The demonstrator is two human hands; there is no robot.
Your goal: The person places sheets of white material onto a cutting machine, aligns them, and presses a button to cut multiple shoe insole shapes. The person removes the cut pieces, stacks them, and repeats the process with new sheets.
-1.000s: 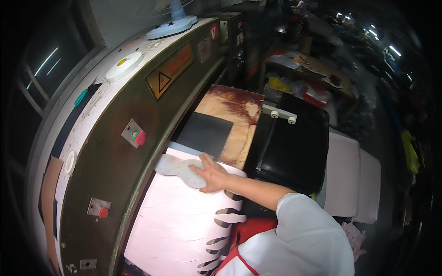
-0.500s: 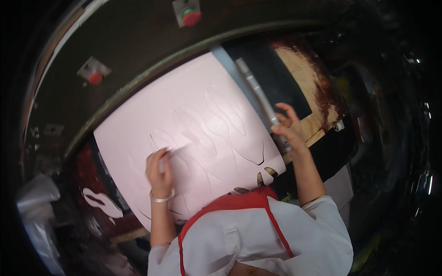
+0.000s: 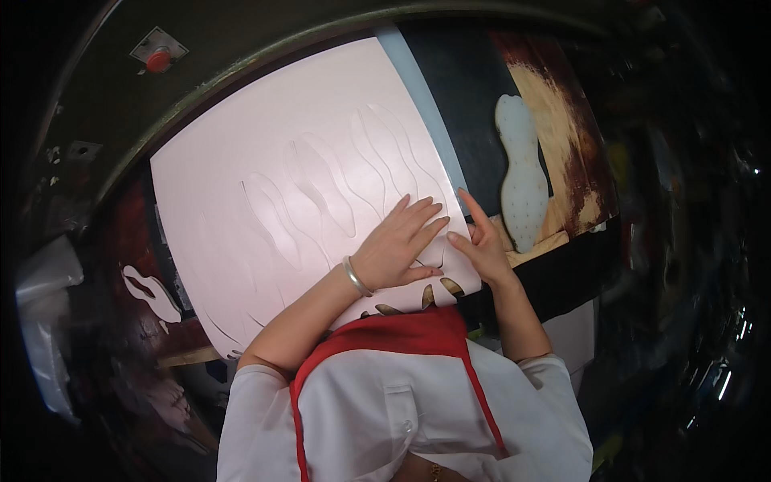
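A wide pale pink sheet point(image 3: 241, 136) lies in front of me, with several insole-shaped outlines cut into it. My left hand point(image 3: 393, 249) rests flat on its lower right part, fingers spread. At the sheet's right edge is my right hand point(image 3: 487, 249); its thumb lies over the edge, the index finger is stretched along it, and the other fingers are partly hidden. To the right of that hand, an insole-shaped cutting die point(image 3: 520, 173) with a pale, dotted face lies across the black mat and bare wood.
Beneath the sheet are a black mat point(image 3: 454, 88) and a blue-grey strip point(image 3: 422, 96). A cut pink piece point(image 3: 151, 294) lies on the left of the dark red board. A machine beam with a red button point(image 3: 158, 61) crosses the far side. Clear plastic point(image 3: 48, 297) hangs at far left.
My right hand has let go of the cutting die, now lying flat on the right, and moved to the sheet's edge. My left hand has moved right and flattened on the sheet.
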